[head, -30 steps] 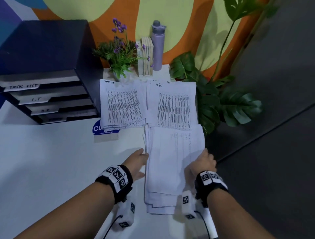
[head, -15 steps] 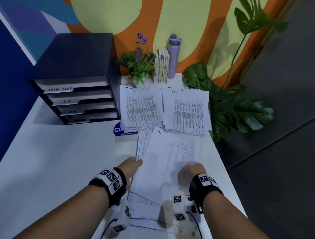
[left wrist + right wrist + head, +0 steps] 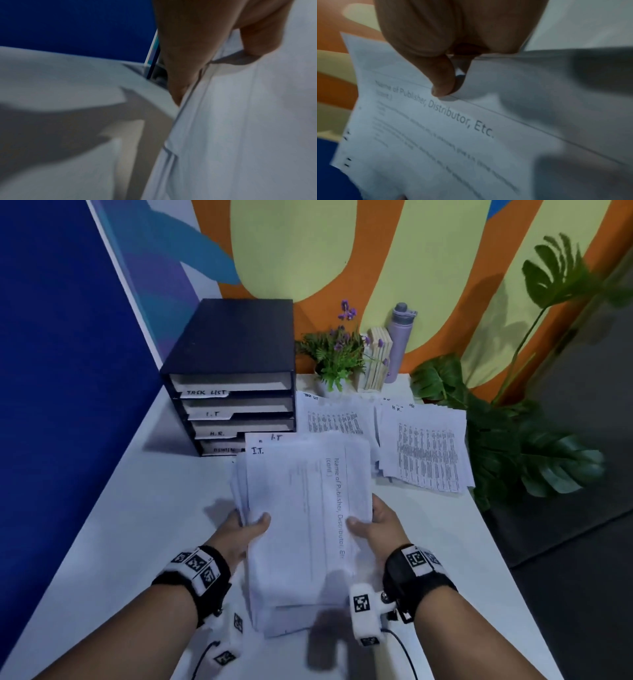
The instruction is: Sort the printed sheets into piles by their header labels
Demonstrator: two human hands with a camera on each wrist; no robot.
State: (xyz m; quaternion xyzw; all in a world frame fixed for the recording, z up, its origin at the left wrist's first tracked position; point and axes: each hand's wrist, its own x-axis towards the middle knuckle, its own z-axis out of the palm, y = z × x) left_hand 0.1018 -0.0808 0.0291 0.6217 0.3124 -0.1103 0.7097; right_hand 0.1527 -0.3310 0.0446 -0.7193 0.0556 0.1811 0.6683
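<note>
A thick stack of white sheets (image 3: 305, 518) headed "I.T." is lifted off the table, held between both hands. My left hand (image 3: 246, 529) grips its left edge, thumb on top; in the left wrist view the left hand (image 3: 197, 54) clamps the stack (image 3: 240, 128) the same way. My right hand (image 3: 373, 525) grips the right edge. In the right wrist view the thumb (image 3: 440, 75) presses the top sheet (image 3: 471, 135), printed "Name of Publisher, Distributor, Etc." Two sorted piles lie behind: "Task list" (image 3: 334, 419) and "H.R." (image 3: 424, 450).
A black drawer unit (image 3: 233, 392) with trays labelled Task List, I.T. and H.R. stands at the back left of the white table (image 3: 137, 525). A flower pot (image 3: 334, 357), small books (image 3: 376, 361), a lilac bottle (image 3: 399, 344) and a large leafy plant (image 3: 513, 440) line the back and right.
The I.T. stack lay flat with my hands at its sides; both hands have gripped its edges and raised it toward the drawer unit. The view has tilted upward.
</note>
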